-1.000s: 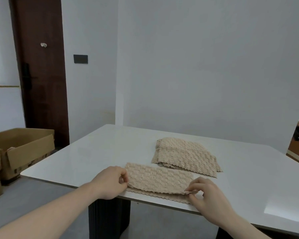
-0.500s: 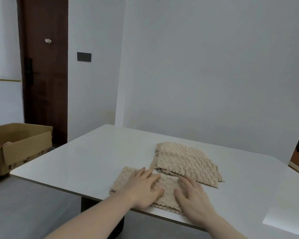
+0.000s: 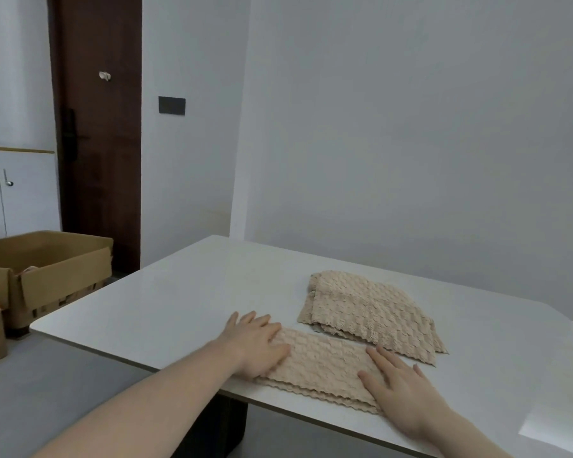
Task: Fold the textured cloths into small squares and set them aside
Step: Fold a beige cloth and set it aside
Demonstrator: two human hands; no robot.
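Since half a second ago both palms have slid apart along the folded cloth [image 3: 325, 368], from its middle out toward its ends. That cloth is a long beige strip at the near edge of the white table [image 3: 179, 302], doubled over, its scalloped hems stacked. The left hand [image 3: 257, 343] lies flat on its left end and the right hand [image 3: 399, 383] flat on its right end, fingers straight, gripping nothing. It looks light, soft and limp, with a waffle texture that should resist slipping; pinching the two corners of one short end seems the best hold. Just beyond the strip lies a pile of cloths [image 3: 368, 309]. Left of the table, on the floor, sits a cardboard box [image 3: 50, 269].
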